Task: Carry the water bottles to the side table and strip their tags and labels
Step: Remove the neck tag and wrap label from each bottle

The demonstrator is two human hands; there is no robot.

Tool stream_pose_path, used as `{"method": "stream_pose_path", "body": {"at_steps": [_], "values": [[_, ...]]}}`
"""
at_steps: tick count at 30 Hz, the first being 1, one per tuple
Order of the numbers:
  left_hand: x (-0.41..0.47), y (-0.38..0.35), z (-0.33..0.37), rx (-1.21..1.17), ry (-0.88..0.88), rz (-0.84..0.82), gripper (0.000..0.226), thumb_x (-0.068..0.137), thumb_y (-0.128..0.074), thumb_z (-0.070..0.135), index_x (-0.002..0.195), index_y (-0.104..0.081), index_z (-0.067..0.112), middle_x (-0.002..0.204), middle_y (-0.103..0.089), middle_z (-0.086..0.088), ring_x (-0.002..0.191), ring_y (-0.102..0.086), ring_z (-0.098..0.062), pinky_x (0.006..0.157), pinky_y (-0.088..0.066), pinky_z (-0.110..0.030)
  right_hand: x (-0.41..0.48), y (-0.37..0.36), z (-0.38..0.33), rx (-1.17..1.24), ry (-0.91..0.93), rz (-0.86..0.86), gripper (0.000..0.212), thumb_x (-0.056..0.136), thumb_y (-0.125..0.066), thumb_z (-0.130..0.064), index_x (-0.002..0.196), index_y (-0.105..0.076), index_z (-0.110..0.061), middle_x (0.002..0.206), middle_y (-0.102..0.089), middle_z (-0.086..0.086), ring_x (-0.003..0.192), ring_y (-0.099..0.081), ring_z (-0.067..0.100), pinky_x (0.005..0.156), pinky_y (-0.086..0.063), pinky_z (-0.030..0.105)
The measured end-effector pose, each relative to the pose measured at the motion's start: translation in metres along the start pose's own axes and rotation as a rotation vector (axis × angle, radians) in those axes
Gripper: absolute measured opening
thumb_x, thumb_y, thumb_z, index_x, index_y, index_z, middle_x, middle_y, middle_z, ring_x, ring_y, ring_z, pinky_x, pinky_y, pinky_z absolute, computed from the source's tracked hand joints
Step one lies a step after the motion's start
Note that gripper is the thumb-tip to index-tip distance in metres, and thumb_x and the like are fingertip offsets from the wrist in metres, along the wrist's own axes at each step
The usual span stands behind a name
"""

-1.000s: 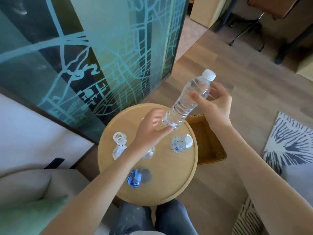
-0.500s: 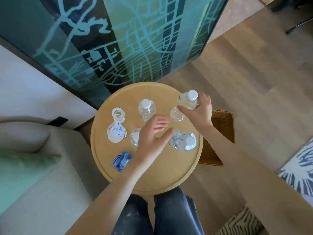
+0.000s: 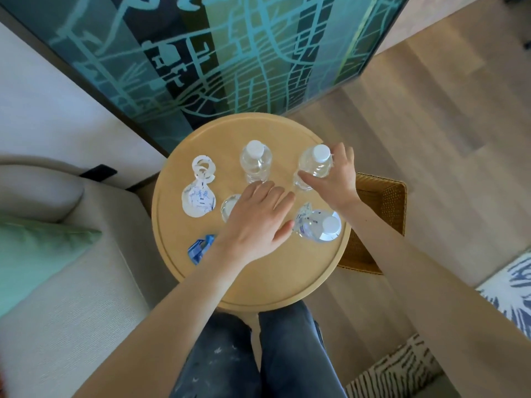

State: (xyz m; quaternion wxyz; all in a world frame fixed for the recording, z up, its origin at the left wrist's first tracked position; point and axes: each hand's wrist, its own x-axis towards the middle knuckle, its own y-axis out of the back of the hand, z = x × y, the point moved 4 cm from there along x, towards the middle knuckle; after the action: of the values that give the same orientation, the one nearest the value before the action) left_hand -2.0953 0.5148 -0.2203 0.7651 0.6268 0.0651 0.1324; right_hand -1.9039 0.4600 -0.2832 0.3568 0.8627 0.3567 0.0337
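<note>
Right hand [image 3: 336,179] grips bottle [image 3: 314,165], apparently upright, cap up.

- bare bottle [image 3: 255,162], upright, back of side table [image 3: 258,282]
- second bare bottle [image 3: 314,166], upright, right of it
- tagged bottle [image 3: 319,226], upright, near right rim
- white tags [image 3: 199,196], flat, left; blue label [image 3: 199,248], crumpled

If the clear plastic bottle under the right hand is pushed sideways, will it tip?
The clear plastic bottle stands upright and tall on the round wooden table, so a high push probably tips it. Lying down, its round body would likely roll. Its bare wall may be slippery.
</note>
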Motion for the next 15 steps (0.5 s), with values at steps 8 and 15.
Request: {"method": "stream_pose_path", "body": {"at_steps": [8, 15], "values": [[-0.009, -0.008, -0.005, 0.001, 0.003, -0.099, 0.043, 0.092, -0.055, 0.036, 0.119, -0.063, 0.004, 0.112, -0.066, -0.013, 0.115, -0.058, -0.038, 0.106, -0.042, -0.050, 0.001, 0.007, 0.009, 0.042, -0.022, -0.089, 0.078, 0.061, -0.092, -0.041, 0.124, -0.045, -0.035, 0.121, -0.041, -0.008, 0.105, -0.046, -0.012, 0.086, -0.040, 0.013], [-0.016, 0.014, -0.001, -0.051, -0.045, -0.082, 0.042, 0.094, -0.050, 0.035, 0.119, -0.064, 0.004, 0.111, -0.067, -0.012, 0.110, -0.060, -0.037, 0.099, -0.047, -0.048, -0.050, 0.059, -0.003, 0.238, -0.113, -0.036, 0.047, 0.093, -0.069, -0.020, 0.137, -0.054, -0.020, 0.134, -0.056, -0.003, 0.123, -0.054, 0.010, 0.100, -0.044, 0.023]]}}
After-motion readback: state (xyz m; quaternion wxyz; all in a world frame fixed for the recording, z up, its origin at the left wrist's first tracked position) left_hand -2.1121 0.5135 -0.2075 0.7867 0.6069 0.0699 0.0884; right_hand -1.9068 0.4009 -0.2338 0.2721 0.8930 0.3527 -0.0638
